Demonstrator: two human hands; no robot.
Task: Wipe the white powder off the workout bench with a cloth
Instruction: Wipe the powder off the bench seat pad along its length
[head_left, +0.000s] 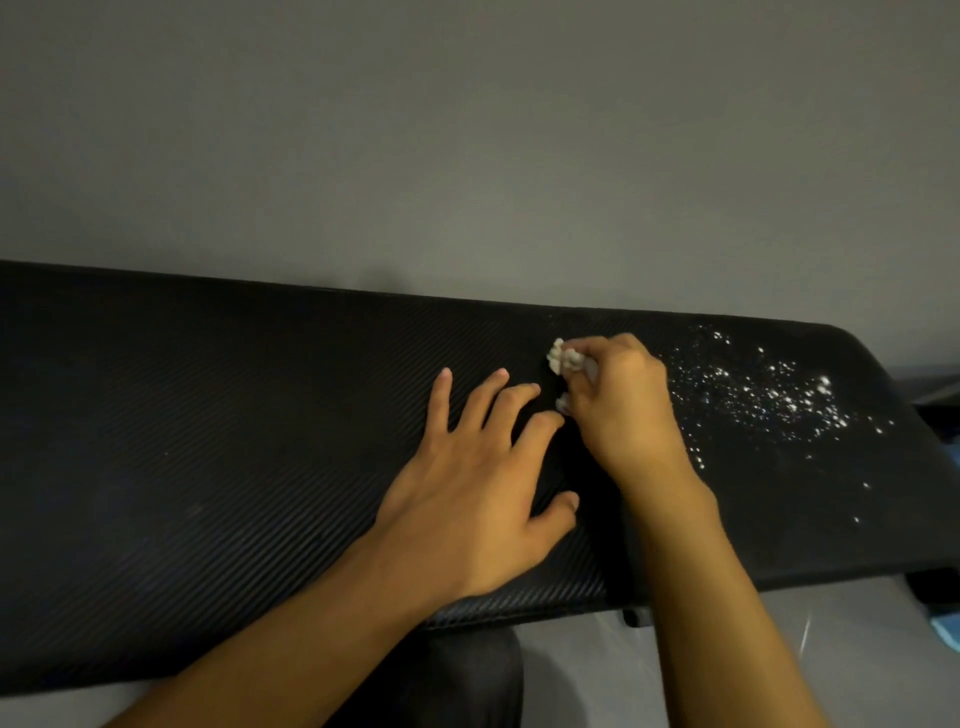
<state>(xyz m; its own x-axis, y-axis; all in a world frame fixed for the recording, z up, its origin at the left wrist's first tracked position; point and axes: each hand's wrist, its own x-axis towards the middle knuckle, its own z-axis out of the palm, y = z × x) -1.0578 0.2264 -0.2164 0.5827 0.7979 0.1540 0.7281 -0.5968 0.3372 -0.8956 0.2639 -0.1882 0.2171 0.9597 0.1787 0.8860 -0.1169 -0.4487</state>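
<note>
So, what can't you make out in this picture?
All in the head view:
Cloth: mostly hidden inside the right hand; only a crumpled tip shows.
Workout bench: its left end is cut off by the frame edge, and its frame is mostly hidden under the pad.
White powder: any beneath the right hand is covered.
Blue thing: cut by the right edge, unidentifiable.
</note>
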